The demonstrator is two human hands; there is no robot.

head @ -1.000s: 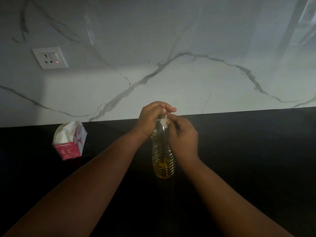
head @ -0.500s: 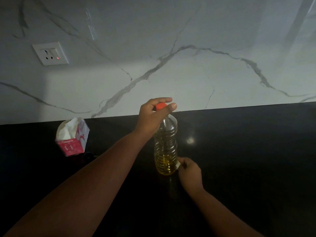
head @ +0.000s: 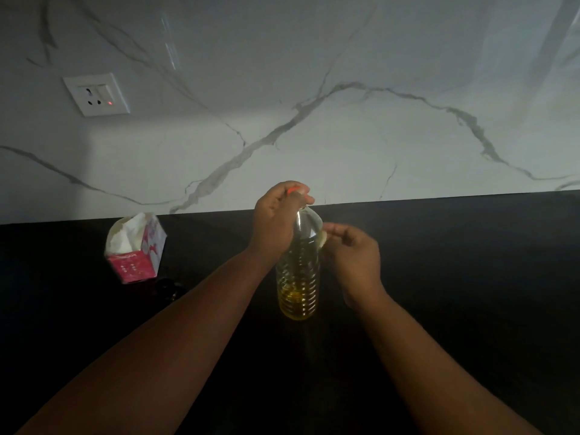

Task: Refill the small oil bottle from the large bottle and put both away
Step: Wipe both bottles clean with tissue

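Observation:
A clear ribbed plastic oil bottle (head: 299, 277) stands upright on the black counter (head: 470, 277), with yellow oil filling its lower part. My left hand (head: 274, 219) is wrapped around its neck, fingers over the orange cap (head: 292, 189). My right hand (head: 353, 255) is beside the bottle's shoulder on the right, pinching a small pale scrap (head: 322, 238) against the bottle. No second bottle is in view.
A pink tissue box (head: 136, 249) with white tissue sticking out sits on the counter to the left, near the white marble wall (head: 345, 136). A wall socket (head: 95, 95) with a red light is on the upper left. A small dark object (head: 168, 285) lies beside the box.
My right hand has risen from the bottle's base to its shoulder, carrying the pale scrap. My left hand has kept its hold on the cap and neck.

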